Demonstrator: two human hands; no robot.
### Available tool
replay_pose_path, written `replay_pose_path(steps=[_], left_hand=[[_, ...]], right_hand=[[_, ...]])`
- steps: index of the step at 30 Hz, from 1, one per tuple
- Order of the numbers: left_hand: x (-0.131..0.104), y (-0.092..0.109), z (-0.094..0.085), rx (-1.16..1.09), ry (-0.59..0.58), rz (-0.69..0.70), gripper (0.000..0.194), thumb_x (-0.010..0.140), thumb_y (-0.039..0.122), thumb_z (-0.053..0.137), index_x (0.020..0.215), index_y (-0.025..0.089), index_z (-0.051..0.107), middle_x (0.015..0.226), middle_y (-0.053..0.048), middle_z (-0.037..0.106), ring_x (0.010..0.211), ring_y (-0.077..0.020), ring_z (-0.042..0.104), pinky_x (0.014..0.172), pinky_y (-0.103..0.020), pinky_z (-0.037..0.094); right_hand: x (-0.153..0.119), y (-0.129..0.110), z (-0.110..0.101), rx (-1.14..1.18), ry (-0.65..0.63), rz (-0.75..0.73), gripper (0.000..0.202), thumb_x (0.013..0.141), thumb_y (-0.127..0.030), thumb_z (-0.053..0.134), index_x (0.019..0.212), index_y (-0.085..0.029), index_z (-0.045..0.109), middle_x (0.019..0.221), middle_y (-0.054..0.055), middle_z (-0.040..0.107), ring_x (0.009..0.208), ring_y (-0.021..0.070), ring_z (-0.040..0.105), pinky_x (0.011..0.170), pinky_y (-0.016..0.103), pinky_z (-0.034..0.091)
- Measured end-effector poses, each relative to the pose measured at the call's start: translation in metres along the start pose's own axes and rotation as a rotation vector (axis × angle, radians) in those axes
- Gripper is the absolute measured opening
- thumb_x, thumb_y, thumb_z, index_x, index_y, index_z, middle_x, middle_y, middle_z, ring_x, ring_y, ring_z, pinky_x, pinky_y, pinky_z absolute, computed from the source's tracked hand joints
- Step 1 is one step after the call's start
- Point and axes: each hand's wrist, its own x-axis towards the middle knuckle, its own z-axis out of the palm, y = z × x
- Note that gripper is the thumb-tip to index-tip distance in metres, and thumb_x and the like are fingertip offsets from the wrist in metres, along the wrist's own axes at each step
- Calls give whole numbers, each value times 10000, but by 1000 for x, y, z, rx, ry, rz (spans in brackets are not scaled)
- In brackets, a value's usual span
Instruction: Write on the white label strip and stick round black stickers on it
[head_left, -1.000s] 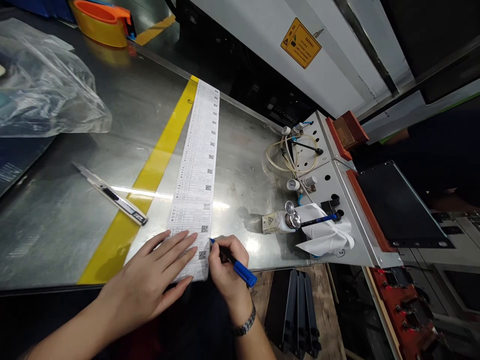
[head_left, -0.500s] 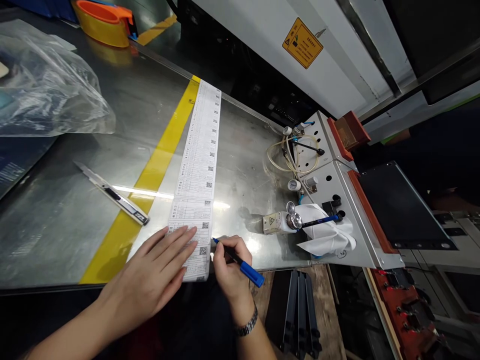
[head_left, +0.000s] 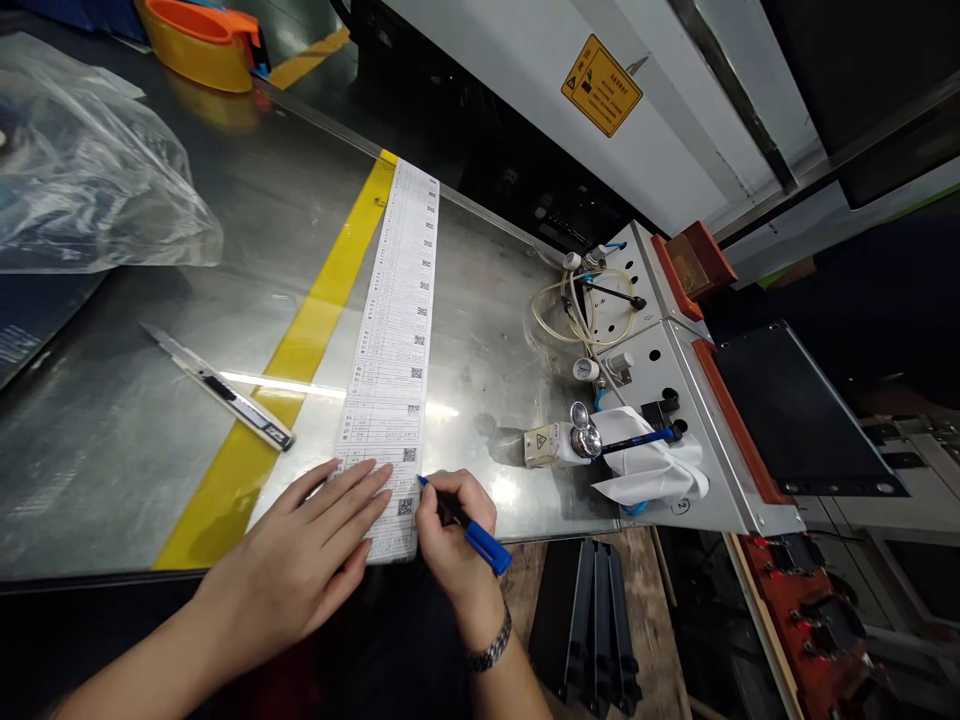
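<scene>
A long strip of white printed labels [head_left: 390, 330] with QR codes lies on the metal tabletop, running away from me. My left hand [head_left: 319, 530] rests flat across its near end, fingers stretched out, covering part of the print. In my right hand [head_left: 454, 535] is a blue marker pen [head_left: 484, 545], gripped between thumb and fingers. The pen's tip is at the right edge of the strip, close to the QR codes; whether it touches the paper I cannot tell. To the left of the strip lies a utility knife [head_left: 225, 395] with its blade out.
A clear plastic bag [head_left: 97, 180] sits at the left, near an orange tape roll [head_left: 199, 45]. On the right stand a white pump bottle [head_left: 555, 445], a white cloth [head_left: 649, 460] and a control box with gauges and tubing [head_left: 555, 310]. Yellow tape [head_left: 322, 320] crosses the table.
My right hand has shifted slightly left with the marker pen, bringing the tip to the strip's edge. My left hand has stayed nearly in place.
</scene>
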Motion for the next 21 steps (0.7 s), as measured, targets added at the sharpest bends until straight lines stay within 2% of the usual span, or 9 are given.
replay_pose_path(steps=[21], left_hand=[[0, 0, 1, -12, -1, -12, 479, 855, 138, 571, 1330, 75, 558, 1443, -149, 560, 1349, -316, 475, 1078, -536, 397]], right_hand=[[-1, 0, 0, 42, 7, 64, 100, 877, -227, 583, 788, -200, 620, 729, 16, 628, 670, 160, 611, 627, 282, 516]])
